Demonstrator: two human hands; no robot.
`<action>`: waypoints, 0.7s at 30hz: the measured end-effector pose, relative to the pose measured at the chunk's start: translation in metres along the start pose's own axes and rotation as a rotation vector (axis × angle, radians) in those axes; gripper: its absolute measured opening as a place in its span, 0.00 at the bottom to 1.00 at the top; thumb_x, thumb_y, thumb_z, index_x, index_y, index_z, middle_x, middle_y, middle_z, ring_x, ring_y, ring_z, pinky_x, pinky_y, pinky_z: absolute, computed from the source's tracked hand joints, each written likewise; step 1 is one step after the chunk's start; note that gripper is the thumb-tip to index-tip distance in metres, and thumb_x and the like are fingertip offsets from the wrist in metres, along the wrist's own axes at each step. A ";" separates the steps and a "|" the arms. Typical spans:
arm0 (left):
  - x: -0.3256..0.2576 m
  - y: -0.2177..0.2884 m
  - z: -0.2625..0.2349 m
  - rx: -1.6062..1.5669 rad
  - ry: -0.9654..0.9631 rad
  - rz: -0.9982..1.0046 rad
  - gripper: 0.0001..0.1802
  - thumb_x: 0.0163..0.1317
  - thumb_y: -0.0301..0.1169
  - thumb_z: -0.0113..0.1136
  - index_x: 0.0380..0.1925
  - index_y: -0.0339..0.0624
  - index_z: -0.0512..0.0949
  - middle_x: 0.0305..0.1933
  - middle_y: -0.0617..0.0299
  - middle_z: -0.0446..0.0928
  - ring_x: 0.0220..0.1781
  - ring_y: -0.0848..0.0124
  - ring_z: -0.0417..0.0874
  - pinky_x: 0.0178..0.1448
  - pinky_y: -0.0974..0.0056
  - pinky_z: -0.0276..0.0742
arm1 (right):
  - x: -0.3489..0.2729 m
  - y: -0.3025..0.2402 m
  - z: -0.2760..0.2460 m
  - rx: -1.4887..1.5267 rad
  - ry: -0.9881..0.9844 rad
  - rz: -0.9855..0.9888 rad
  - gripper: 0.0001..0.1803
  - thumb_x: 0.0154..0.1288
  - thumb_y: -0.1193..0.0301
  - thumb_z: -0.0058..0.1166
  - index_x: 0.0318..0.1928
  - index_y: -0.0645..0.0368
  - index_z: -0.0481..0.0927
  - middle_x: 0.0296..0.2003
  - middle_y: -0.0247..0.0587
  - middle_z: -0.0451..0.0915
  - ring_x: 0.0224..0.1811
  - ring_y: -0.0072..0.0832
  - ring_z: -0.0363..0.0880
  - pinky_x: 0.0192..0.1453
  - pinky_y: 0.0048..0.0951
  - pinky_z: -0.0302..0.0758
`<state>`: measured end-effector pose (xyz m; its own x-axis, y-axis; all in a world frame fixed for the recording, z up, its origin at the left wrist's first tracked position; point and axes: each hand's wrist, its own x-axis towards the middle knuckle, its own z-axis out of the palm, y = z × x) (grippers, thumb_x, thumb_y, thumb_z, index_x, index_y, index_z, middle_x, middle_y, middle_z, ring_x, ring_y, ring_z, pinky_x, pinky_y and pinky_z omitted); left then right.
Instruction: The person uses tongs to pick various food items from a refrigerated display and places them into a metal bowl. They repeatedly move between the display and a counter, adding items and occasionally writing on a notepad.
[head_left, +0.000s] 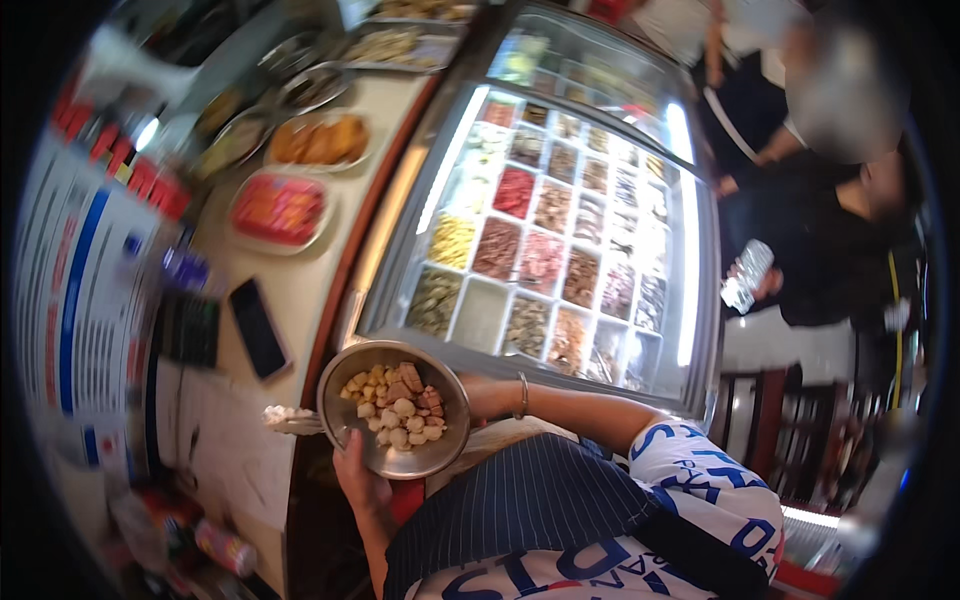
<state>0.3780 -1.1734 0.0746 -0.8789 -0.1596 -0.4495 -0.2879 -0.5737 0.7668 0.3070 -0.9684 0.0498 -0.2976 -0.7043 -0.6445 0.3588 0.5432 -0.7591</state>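
A round metal bowl (pixel 452 455) is held at waist height, tilted toward me. In it lie pale round balls (pixel 402 425), yellow cubes (pixel 372 380) and pinkish-brown chunks (pixel 410 378). My left hand (pixel 360 475) grips the near left rim, thumb up over the edge. Against the bowl's right side rests my right hand (pixel 487 396), its fingers mostly hidden behind the metal. A utensil (pixel 300 424) with whitish bits at its tip sticks out past the left rim. Its kind is unclear, and I cannot tell whether my left fingers hold it too.
Ahead stands a lit glass-topped display case (pixel 548 230) with trays of sorted foods. Along the left counter (pixel 215 420) lie a phone (pixel 258 328), a red tray (pixel 280 210) and a plate of orange food (pixel 318 140). Beyond the case, a person in black (pixel 815 240) holds a shiny silvery object (pixel 748 275).
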 end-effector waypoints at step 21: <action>0.195 -0.225 0.245 0.329 -0.425 -0.592 0.17 0.57 0.34 0.52 0.46 0.43 0.67 0.40 0.62 0.74 0.36 0.73 0.78 0.33 0.70 0.76 | -0.162 0.260 -0.130 0.925 1.412 0.052 0.24 0.59 0.56 0.46 0.50 0.58 0.65 0.20 0.28 0.67 0.15 0.13 0.62 0.18 0.16 0.62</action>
<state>0.1785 -0.8784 -0.0736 -0.5953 0.4556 -0.6618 -0.7914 -0.1905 0.5808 0.3336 -0.6537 -0.0546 -0.5880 0.5122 -0.6261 0.6015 -0.2407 -0.7617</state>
